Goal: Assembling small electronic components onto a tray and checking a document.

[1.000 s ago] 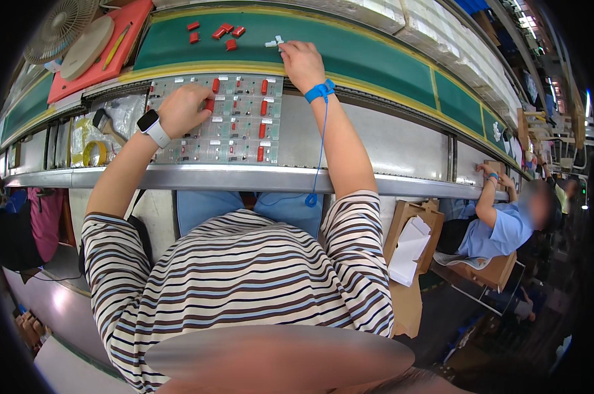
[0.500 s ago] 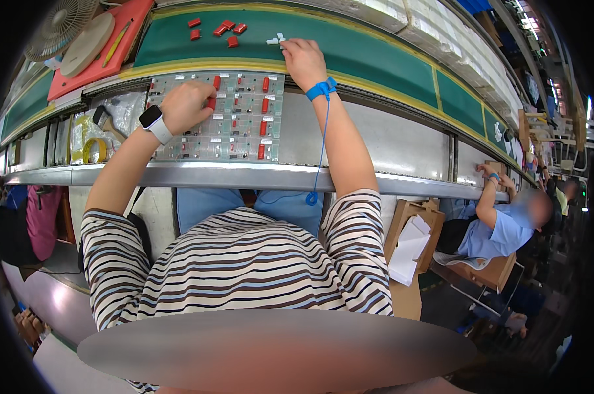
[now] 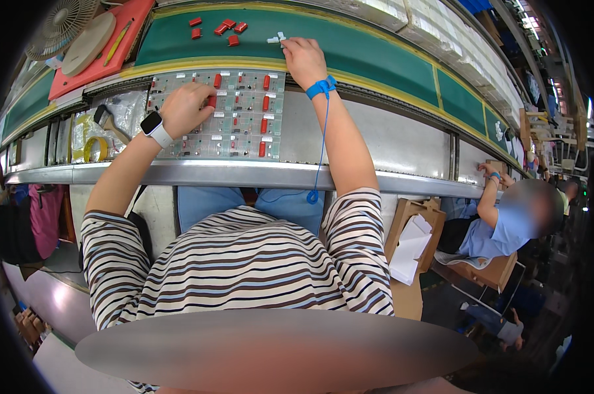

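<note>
A panel of grey circuit boards [image 3: 247,134] lies on the metal track in front of me, carrying red capacitors [image 3: 264,125], white parts and small components. Over its left side is my left hand [image 3: 186,108], fingers closed at the tips on a red capacitor [image 3: 212,101] against the board. My right hand [image 3: 305,60] reaches past the panel to the green belt [image 3: 369,65]. Its fingertips are pinched at a small cluster of white connectors [image 3: 277,39]; the fingers partly hide what they grip. A blue wrist strap [image 3: 321,87] with a coiled cord circles my right wrist.
Several loose red capacitors [image 3: 219,30] lie on the belt's far left. A brush [image 3: 111,123] and a yellow tape roll [image 3: 96,150] sit left of the panel. A fan [image 3: 62,26] stands beside a red board [image 3: 121,49]. A co-worker [image 3: 500,223] sits at the right.
Both hands stay nearly in place; the left fingers remain at the red capacitor and the right at the white connectors. The panel has shifted very slightly.
</note>
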Demonstrator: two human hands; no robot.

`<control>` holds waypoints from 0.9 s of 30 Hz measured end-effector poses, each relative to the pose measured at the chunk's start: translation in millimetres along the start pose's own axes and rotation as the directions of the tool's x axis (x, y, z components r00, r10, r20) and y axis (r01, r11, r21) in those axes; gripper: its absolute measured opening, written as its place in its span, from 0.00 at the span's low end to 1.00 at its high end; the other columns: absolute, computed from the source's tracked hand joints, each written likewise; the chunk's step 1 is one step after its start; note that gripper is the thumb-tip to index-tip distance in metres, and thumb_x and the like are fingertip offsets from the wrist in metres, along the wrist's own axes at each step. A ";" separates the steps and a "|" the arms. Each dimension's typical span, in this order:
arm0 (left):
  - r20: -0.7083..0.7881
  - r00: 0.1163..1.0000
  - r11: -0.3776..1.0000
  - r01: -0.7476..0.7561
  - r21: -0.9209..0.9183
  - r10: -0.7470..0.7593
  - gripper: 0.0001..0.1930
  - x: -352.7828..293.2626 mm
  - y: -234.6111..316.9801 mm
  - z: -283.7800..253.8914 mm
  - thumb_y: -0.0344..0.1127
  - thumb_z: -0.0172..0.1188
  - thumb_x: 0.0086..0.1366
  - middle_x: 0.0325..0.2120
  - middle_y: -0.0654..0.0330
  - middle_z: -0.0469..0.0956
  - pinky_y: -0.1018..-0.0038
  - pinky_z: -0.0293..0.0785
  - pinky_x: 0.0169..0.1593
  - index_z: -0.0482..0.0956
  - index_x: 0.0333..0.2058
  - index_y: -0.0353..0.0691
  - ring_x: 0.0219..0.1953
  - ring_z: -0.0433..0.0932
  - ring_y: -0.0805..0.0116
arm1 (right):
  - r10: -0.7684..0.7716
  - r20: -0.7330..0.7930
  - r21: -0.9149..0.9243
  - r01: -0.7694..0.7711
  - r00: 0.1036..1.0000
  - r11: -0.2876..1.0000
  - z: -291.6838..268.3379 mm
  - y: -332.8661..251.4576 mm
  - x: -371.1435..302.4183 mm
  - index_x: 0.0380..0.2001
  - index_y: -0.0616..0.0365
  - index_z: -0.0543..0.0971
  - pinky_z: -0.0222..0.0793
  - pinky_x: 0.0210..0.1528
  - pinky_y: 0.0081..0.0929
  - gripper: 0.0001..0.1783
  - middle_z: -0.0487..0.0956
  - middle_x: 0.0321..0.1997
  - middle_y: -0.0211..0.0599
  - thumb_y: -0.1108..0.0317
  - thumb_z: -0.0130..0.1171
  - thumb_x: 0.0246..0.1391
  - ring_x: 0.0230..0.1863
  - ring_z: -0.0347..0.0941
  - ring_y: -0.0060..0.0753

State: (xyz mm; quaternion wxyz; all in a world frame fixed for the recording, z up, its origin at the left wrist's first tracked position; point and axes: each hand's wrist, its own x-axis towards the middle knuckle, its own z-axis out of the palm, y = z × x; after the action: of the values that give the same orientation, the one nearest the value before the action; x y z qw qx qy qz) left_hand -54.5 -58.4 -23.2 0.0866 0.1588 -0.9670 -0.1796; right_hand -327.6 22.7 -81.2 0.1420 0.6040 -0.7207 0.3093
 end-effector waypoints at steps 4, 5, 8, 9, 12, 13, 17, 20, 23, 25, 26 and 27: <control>-0.037 0.999 0.999 -0.033 -0.004 0.033 0.13 -2.0 -3.0 1.0 0.30 0.58 0.48 0.31 0.52 0.75 0.66 0.69 0.41 0.73 0.35 0.36 0.36 0.73 0.53 | 0.000 -0.024 0.005 0.000 1.000 1.000 2.9 1.2 1.5 0.30 0.51 0.79 0.67 0.40 0.35 0.08 0.77 0.35 0.31 0.68 0.55 0.44 0.39 0.69 0.40; -0.006 1.000 1.000 -0.027 -0.006 0.027 0.13 -1.0 -3.3 -0.3 0.30 0.58 0.48 0.32 0.52 0.74 0.66 0.69 0.41 0.73 0.35 0.36 0.36 0.73 0.53 | -0.002 -0.022 0.007 0.002 1.000 1.000 3.3 1.3 1.2 0.30 0.51 0.79 0.67 0.40 0.35 0.08 0.77 0.35 0.31 0.68 0.55 0.44 0.39 0.69 0.40; 0.051 0.999 1.000 -0.013 0.004 0.013 0.13 2.1 -5.1 -2.6 0.30 0.58 0.48 0.32 0.51 0.74 0.65 0.69 0.41 0.72 0.35 0.36 0.37 0.72 0.53 | -0.016 -0.031 0.008 0.016 0.999 1.000 3.1 -0.5 2.2 0.31 0.51 0.79 0.67 0.40 0.35 0.08 0.76 0.35 0.31 0.69 0.55 0.44 0.39 0.69 0.40; 0.077 0.997 1.000 -0.011 0.014 0.010 0.13 2.4 -4.8 -3.3 0.30 0.58 0.48 0.32 0.51 0.74 0.65 0.69 0.42 0.72 0.35 0.36 0.37 0.72 0.53 | -0.011 -0.015 0.012 0.011 1.000 1.000 2.2 -1.2 1.9 0.32 0.52 0.78 0.67 0.41 0.35 0.09 0.76 0.36 0.32 0.69 0.54 0.45 0.39 0.69 0.41; 0.088 0.996 0.999 -0.016 0.030 0.014 0.14 4.3 1.3 -5.6 0.30 0.58 0.48 0.32 0.51 0.74 0.65 0.69 0.42 0.72 0.36 0.36 0.37 0.72 0.53 | -0.005 0.001 0.019 0.005 1.000 1.000 -2.0 -0.8 0.2 0.33 0.52 0.78 0.67 0.42 0.34 0.09 0.76 0.36 0.33 0.69 0.54 0.46 0.40 0.69 0.42; 0.088 0.996 0.999 -0.012 0.031 0.010 0.14 3.5 1.3 -4.6 0.30 0.58 0.48 0.32 0.51 0.74 0.65 0.69 0.42 0.72 0.36 0.36 0.37 0.72 0.53 | -0.001 0.000 0.020 0.001 1.000 1.000 -2.7 -0.5 -0.2 0.33 0.52 0.78 0.67 0.42 0.34 0.09 0.76 0.37 0.33 0.69 0.54 0.46 0.40 0.68 0.42; 0.017 0.997 0.996 -0.074 0.044 0.073 0.14 -0.2 -1.3 -0.3 0.30 0.58 0.48 0.31 0.52 0.74 0.65 0.69 0.41 0.71 0.36 0.36 0.36 0.72 0.53 | -0.025 -0.035 0.008 0.025 0.999 1.000 0.7 0.0 0.8 0.32 0.51 0.79 0.68 0.40 0.34 0.09 0.76 0.35 0.31 0.69 0.55 0.44 0.39 0.69 0.40; 0.015 0.997 0.997 -0.072 0.040 0.071 0.14 -0.7 -0.5 -1.3 0.30 0.58 0.48 0.31 0.52 0.73 0.65 0.69 0.40 0.71 0.35 0.36 0.36 0.72 0.53 | -0.032 -0.044 0.010 0.032 0.999 0.999 1.8 -1.2 1.5 0.31 0.50 0.79 0.68 0.40 0.34 0.09 0.77 0.35 0.31 0.69 0.55 0.43 0.39 0.69 0.40; 0.032 0.996 0.995 -0.085 0.045 0.083 0.14 2.1 0.8 -2.6 0.30 0.58 0.48 0.30 0.52 0.73 0.65 0.69 0.40 0.71 0.35 0.36 0.36 0.72 0.53 | -0.026 -0.042 0.002 0.026 0.999 1.000 1.1 -0.6 1.5 0.31 0.50 0.79 0.68 0.40 0.34 0.09 0.77 0.35 0.31 0.69 0.56 0.44 0.38 0.69 0.40; 0.042 0.994 0.994 -0.098 0.050 0.096 0.14 2.2 0.2 -2.3 0.30 0.58 0.48 0.30 0.52 0.73 0.65 0.69 0.40 0.71 0.36 0.36 0.36 0.72 0.53 | -0.024 -0.041 -0.005 0.024 0.999 1.000 0.2 -0.3 1.9 0.31 0.50 0.79 0.68 0.40 0.34 0.08 0.77 0.35 0.31 0.69 0.55 0.44 0.38 0.69 0.40; 0.030 0.996 0.995 -0.085 0.042 0.084 0.14 1.9 0.0 -1.6 0.30 0.58 0.48 0.31 0.52 0.73 0.65 0.69 0.40 0.71 0.36 0.36 0.36 0.72 0.53 | -0.025 -0.040 -0.004 0.024 0.999 1.000 0.4 0.1 1.3 0.31 0.50 0.79 0.68 0.40 0.34 0.08 0.77 0.35 0.31 0.69 0.55 0.44 0.38 0.69 0.40; 0.018 0.997 0.997 -0.072 0.034 0.072 0.14 1.5 0.1 -0.8 0.30 0.58 0.48 0.31 0.52 0.74 0.65 0.69 0.41 0.72 0.36 0.37 0.36 0.72 0.53 | -0.027 -0.041 -0.004 0.027 0.999 1.000 1.0 0.9 0.5 0.31 0.50 0.79 0.68 0.40 0.34 0.08 0.77 0.35 0.31 0.69 0.55 0.44 0.38 0.69 0.40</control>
State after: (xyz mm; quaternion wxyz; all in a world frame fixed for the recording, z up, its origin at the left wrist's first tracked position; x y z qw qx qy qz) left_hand -55.7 -59.1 -22.3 0.0821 0.1238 -0.9757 -0.1608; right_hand -328.4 21.8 -81.9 0.1621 0.6068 -0.7100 0.3184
